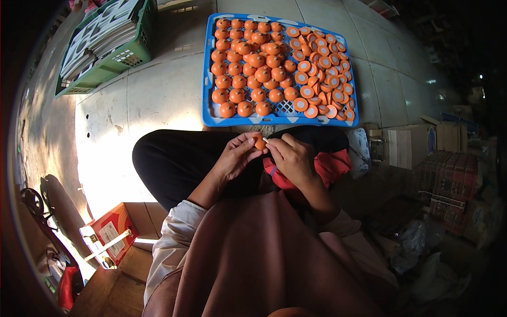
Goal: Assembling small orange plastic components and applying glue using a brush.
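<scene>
At the far left of my feed, a green crate (141, 50) stands on the tiled floor (153, 100), filled with whitish sheets (100, 39). Lower on that side I see a red carton (117, 230), lit by strong sun.

Moving in toward the middle, the left hand (236, 156) is nearly closed, its thumb and fingers pinching a small rounded orange piece (258, 141) above the person's lap. Just beyond the knees lies a blue tray (285, 121). Its left part carries rounded orange pieces (223, 81) with small dark tips, roughly in rows, some resting on top of others. Its right part holds a loose heap of orange pieces with flat pale faces (307, 92), many tilted or overlapping.

The right hand (291, 157) meets the left at the held piece: its fingers are curled, thumb and forefinger nearly together on a small pale item (265, 140) at the piece's right side. I can't tell what that item is.

Further right, red cloth (334, 162) lies by the right forearm, a clear plastic bag (359, 153) sits just past it, and dark red crates (449, 185) stand in shadow.
</scene>
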`<state>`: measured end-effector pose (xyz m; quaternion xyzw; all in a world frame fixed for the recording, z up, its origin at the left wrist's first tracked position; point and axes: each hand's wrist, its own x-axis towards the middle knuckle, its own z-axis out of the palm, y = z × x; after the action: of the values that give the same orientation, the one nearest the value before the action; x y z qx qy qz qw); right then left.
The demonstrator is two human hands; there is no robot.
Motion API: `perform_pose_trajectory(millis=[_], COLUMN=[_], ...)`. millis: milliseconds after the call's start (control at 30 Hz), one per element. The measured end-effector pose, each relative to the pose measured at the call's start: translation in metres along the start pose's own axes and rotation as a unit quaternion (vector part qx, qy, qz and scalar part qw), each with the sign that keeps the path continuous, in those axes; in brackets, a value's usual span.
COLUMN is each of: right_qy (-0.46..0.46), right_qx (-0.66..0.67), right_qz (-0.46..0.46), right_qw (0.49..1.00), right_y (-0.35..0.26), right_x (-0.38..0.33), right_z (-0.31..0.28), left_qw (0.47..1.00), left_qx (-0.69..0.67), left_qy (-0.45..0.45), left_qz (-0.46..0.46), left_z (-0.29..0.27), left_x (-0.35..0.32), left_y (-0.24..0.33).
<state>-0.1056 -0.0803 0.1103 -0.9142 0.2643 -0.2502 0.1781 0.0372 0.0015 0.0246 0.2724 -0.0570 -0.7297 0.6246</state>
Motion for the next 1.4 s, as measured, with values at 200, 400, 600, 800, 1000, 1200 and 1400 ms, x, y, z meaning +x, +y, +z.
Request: perform_pose_trajectory(millis=[200,400,600,800,1000,1200,1400], right_qy=[-0.051,-0.103,-0.105,-0.076,-0.067,0.037,0.212], right_qx=[-0.021,-0.011,0.07,0.194,0.188,0.211,0.132], right_qz=[-0.084,-0.108,0.017,0.148,0.148,0.126,0.289], right_qw=[0.995,0.989,0.992,0.967,0.969,0.969,0.924], right_y=[0.005,0.007,0.009,0.009,0.005,0.013,0.112], right_x=[0.01,0.018,0.015,0.003,0.001,0.003,-0.05], right_z=[-0.013,-0.017,-0.008,0.002,-0.011,-0.036,-0.11], left_qw=[1.0,1.0,1.0,0.999,1.0,0.999,0.999], left_qx=[-0.015,-0.002,-0.008,0.009,0.021,0.026,0.019], left_qy=[0.012,0.008,-0.02,-0.039,-0.01,-0.02,-0.035], left_qz=[-0.01,-0.019,0.022,0.03,0.008,0.002,0.022], left_z=[0.001,-0.001,0.003,0.006,0.007,0.005,0.007], left_x=[-0.001,-0.001,-0.004,-0.004,-0.004,-0.001,0.001], left_y=[-0.001,0.001,0.002,0.001,-0.001,0.0,-0.003])
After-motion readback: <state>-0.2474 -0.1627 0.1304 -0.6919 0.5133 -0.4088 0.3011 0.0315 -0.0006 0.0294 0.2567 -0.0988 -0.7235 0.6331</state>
